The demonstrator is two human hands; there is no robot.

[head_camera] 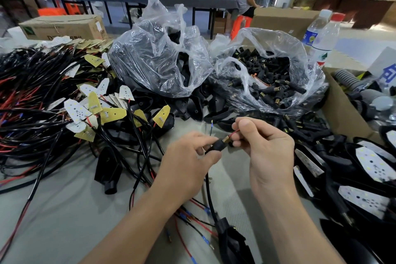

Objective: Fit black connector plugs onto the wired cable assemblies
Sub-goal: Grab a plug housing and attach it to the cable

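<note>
My left hand [188,156] pinches a black connector plug [218,146] with a brass threaded end, held above the table's middle. A black cable [209,188] drops from the plug toward the near edge. My right hand [265,146] pinches the thin red wire [234,134] that comes out of the plug's brass end. A second thin wire with a blue tip [211,123] sticks up just behind the plug. Loose black plugs fill a clear plastic bag [267,83] behind my hands.
A heap of wired cable assemblies with LED boards [90,103] covers the left of the table. Another clear bag [158,55] holds black housings. An open cardboard box [342,113] and two water bottles [323,34] stand at the right, above assembled black lamp housings [364,169]. People stand at far tables.
</note>
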